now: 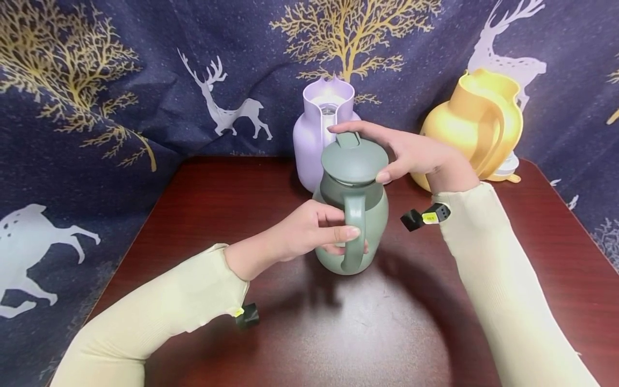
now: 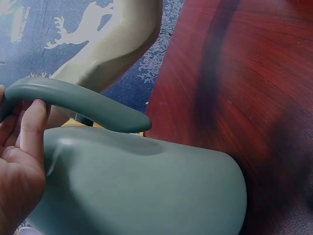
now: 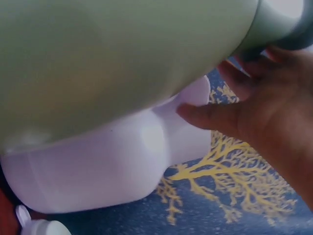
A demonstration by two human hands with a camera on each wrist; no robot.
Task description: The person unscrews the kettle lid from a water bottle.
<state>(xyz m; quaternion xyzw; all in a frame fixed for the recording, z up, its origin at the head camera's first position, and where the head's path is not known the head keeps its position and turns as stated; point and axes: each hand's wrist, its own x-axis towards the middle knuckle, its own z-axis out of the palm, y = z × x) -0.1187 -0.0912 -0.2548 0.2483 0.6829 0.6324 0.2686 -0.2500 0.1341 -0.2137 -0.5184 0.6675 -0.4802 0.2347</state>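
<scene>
A green thermos jug (image 1: 379, 226) is held over the middle of the table (image 1: 242, 188). My left hand (image 1: 309, 231) grips its handle (image 1: 355, 215), thumb on the near side and fingertips round behind. In the left wrist view the fingers of that hand (image 2: 22, 161) pass between handle and body. My right hand (image 1: 411, 150) holds the green lid (image 1: 355, 161) at the jug's top. Its thumb lies at the near right rim, and one finger reaches across the top. In the right wrist view, several fingers touch the far side near the neck. Whether the base touches the table, I cannot tell.
Directly behind is a lavender jug (image 1: 307, 145) with an uncovered mouth. A yellow jug (image 1: 464, 123), also uncovered, is at the back right, with a white and yellow piece (image 1: 508, 166) beside it. A dark blue patterned cloth (image 1: 159, 32) hangs behind the table.
</scene>
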